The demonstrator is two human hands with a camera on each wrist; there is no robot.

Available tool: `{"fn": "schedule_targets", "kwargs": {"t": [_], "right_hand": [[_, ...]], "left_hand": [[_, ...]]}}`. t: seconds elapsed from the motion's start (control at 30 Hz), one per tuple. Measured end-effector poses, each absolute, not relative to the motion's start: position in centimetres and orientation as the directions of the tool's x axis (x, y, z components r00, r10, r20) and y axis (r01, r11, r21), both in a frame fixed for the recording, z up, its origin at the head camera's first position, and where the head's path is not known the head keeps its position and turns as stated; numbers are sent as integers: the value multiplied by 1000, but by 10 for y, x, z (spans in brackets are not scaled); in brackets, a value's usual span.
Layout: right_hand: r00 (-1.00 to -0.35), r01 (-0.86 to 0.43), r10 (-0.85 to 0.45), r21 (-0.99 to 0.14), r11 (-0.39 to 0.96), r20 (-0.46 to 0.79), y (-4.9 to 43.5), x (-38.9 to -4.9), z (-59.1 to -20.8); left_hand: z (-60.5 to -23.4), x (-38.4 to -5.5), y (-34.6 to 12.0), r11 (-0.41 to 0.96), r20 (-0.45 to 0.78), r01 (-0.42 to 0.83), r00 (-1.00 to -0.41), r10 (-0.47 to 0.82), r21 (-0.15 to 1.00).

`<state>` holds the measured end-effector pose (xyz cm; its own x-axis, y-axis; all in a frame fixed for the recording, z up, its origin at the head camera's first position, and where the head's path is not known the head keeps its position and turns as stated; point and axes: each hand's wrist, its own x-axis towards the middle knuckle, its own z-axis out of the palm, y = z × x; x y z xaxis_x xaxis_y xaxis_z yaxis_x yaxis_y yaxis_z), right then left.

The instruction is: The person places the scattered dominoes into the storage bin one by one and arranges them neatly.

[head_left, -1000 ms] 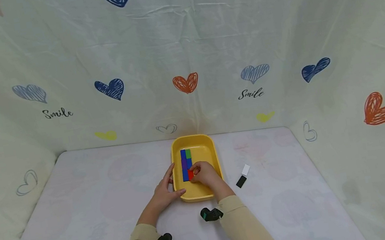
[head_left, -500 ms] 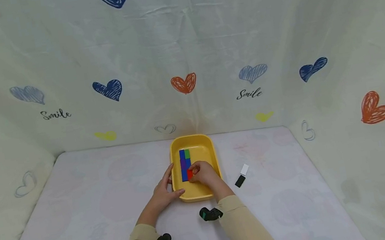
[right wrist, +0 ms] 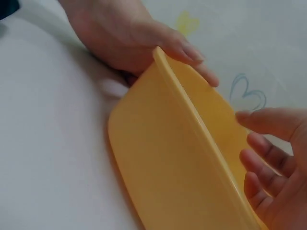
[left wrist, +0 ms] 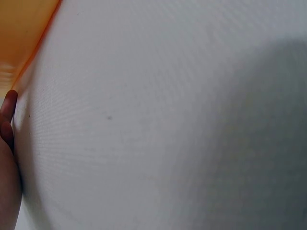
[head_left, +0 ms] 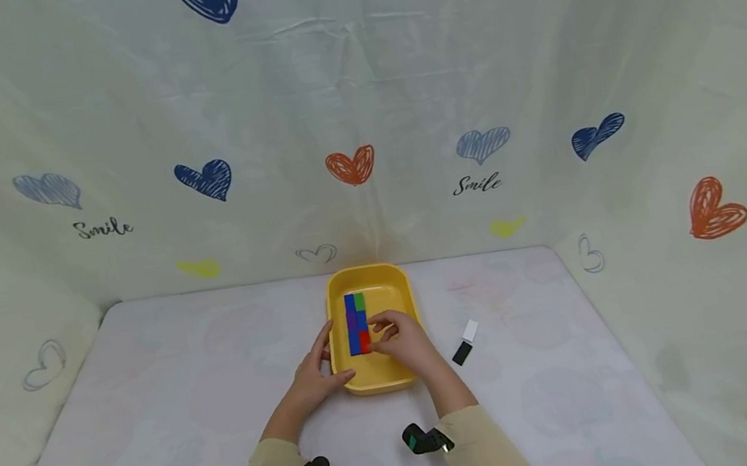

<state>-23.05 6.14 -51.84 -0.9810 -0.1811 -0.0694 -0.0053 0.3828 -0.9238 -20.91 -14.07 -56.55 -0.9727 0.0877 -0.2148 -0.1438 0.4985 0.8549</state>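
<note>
Coloured blocks stand in two touching columns inside a yellow tray. The right column has a green block at the far end, a blue block and a red block; the left one shows blue and a purple block. My left hand holds the tray's near-left corner, thumb over the rim in the right wrist view. Over the tray, my right hand has its fingers loosely bent and parted, thumb tip beside the red block. Nothing is between those fingers.
To the tray's right, a white piece and a black piece lie end to end on the pale table. A heart-printed curtain rises behind and on both sides. Each wrist bears a black camera.
My right hand has loosened its pinch at the red block and drawn slightly right, uncovering more of it. My left hand stays at the tray. The head view has shifted a little.
</note>
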Motion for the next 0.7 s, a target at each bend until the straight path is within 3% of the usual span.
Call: {"fn": "schedule_targets", "kwargs": {"t": [0.57, 0.7], "right_hand": [[-994, -88, 34, -941, 327, 104, 116, -199, -514], [-991, -47, 102, -942, 333, 85, 135, -196, -526]], "left_hand": [[-569, -210, -142, 493, -205, -135, -975, 89, 860], [-570, -210, -141, 485, -209, -143, -974, 84, 863]]}}
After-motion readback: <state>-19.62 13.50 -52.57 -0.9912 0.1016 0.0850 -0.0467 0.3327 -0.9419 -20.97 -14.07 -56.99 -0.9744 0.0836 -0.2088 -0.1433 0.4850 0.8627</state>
